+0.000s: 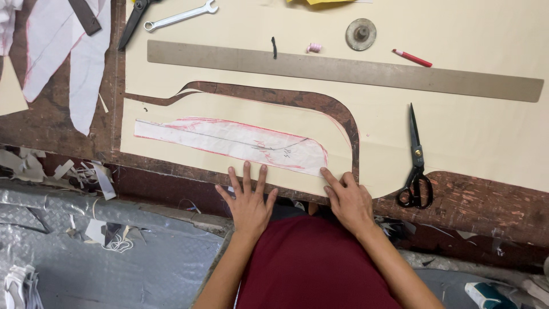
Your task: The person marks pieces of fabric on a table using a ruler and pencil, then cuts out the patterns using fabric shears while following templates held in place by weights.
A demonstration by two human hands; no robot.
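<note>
While both hands press near the table's front edge, the scene reads from left to right, placed against the long metal ruler (343, 70).

Surface: a worn dark wooden table (474, 200) under a large cream paper sheet (469, 126); grey crinkled plastic sheeting (143, 263) lies beyond the front edge, with paper scraps (68, 169) strewn along that edge.

Far left of the ruler: white fabric offcuts (68, 63) with red chalk lines, lying on bare wood.

Above the ruler's left end: black shears (134, 20) and a steel spanner (180, 16).

Below the ruler: a curved cream cut-out piece (229, 109), separated from the sheet by a dark gap of wood; on it lies a long white pattern strip (229, 140), edged in red chalk.

Left hand (247, 200): fingers spread flat on the cut-out's lower edge, just below the strip.

Right hand (349, 200): fingers pressed together, forefinger tip touching the strip's right end.

Above the ruler's middle: a pink thread spool (314, 48) and a round metal weight (361, 34).

Right: a red pencil (412, 58) above the ruler, black scissors (416, 166) shut below it; open paper lies around them.
</note>
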